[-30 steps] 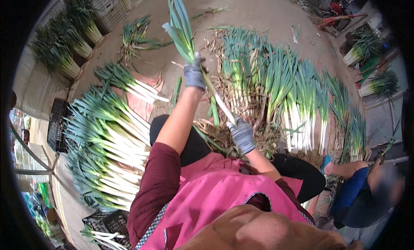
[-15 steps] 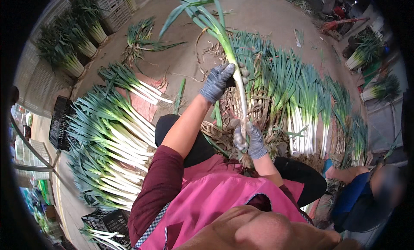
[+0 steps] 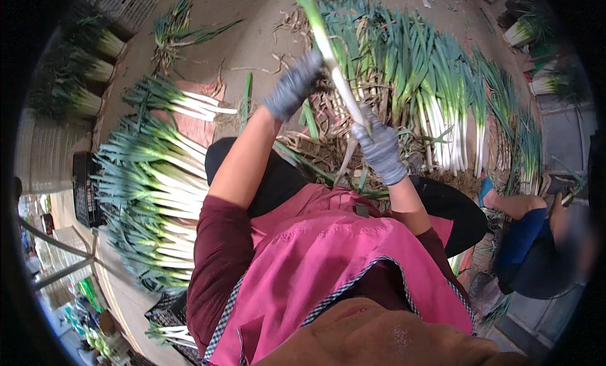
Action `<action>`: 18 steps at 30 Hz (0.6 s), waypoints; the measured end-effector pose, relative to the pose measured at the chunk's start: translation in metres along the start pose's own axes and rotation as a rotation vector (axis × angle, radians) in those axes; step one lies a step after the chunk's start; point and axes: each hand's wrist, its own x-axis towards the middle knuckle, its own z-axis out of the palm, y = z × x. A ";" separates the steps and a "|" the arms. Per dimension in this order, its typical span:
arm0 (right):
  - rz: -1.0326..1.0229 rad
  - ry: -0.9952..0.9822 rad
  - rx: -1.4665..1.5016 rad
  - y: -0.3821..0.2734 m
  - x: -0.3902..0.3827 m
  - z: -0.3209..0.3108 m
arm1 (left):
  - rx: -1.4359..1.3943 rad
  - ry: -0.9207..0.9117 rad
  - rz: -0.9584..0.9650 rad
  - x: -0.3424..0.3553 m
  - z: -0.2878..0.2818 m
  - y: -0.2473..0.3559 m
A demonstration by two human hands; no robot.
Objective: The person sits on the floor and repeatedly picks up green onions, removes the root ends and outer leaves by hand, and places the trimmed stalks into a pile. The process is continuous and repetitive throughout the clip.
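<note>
A long leek (image 3: 338, 76) stands slanted before me, its green top cut off by the upper edge of the view. My right hand (image 3: 380, 150), in a grey glove, is closed round the lower white end. Below that grip hangs a thin pale strip (image 3: 346, 159); whether it is still joined to the leek I cannot tell. My left hand (image 3: 295, 83), gloved too, is at the left side of the white stem. Motion smears its fingers, and their hold does not show clearly.
Cleaned leeks (image 3: 158, 202) lie stacked on my left. Ahead and to the right spreads a row of leeks (image 3: 404, 82), some with dry brown leaves. Black crates (image 3: 86, 189) stand at left. Another person's leg (image 3: 514, 208) is at right. Trimmed scraps (image 3: 315, 151) cover the ground before me.
The leek has risen in view, and my right hand has moved up and right with it. My left hand has shifted left and up. A pale strip now hangs under the right hand.
</note>
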 end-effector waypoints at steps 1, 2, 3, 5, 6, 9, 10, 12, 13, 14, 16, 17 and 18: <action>0.070 -0.099 -0.177 0.003 0.001 0.011 | -0.240 0.139 0.087 0.007 0.017 0.012; -0.043 -0.086 -0.172 0.006 0.003 0.024 | -0.379 0.238 0.021 0.019 0.005 0.009; -0.156 -0.070 -0.170 0.009 0.006 0.035 | -0.336 0.418 0.036 0.030 -0.007 -0.004; 0.413 -0.487 0.525 0.009 0.012 0.039 | -0.246 0.631 -0.001 0.036 -0.018 -0.023; 0.526 -0.470 0.602 0.001 0.014 0.036 | -0.333 0.637 -0.027 0.036 -0.013 -0.021; 0.542 -0.494 0.965 0.021 0.016 0.047 | -0.507 0.443 -0.057 0.044 -0.025 -0.009; 0.481 -0.459 0.893 0.019 0.015 0.045 | -0.512 0.439 -0.026 0.045 -0.037 -0.006; 0.657 -0.590 1.166 0.028 0.000 0.038 | -0.547 0.383 0.015 0.045 -0.048 0.006; 0.545 -0.463 0.924 0.042 -0.012 0.044 | -0.529 0.412 0.047 0.042 -0.053 0.012; 0.473 -0.336 0.651 0.056 -0.024 0.050 | -0.497 0.417 0.098 0.039 -0.059 0.021; 0.333 -0.330 0.398 0.034 -0.049 0.022 | -0.451 0.417 0.196 0.034 -0.081 0.028; 0.046 -0.312 0.137 0.056 -0.071 0.016 | -0.481 0.441 0.200 0.035 -0.084 0.033; -0.228 -0.223 -0.141 0.077 -0.093 0.009 | -0.488 0.450 0.208 0.032 -0.094 0.036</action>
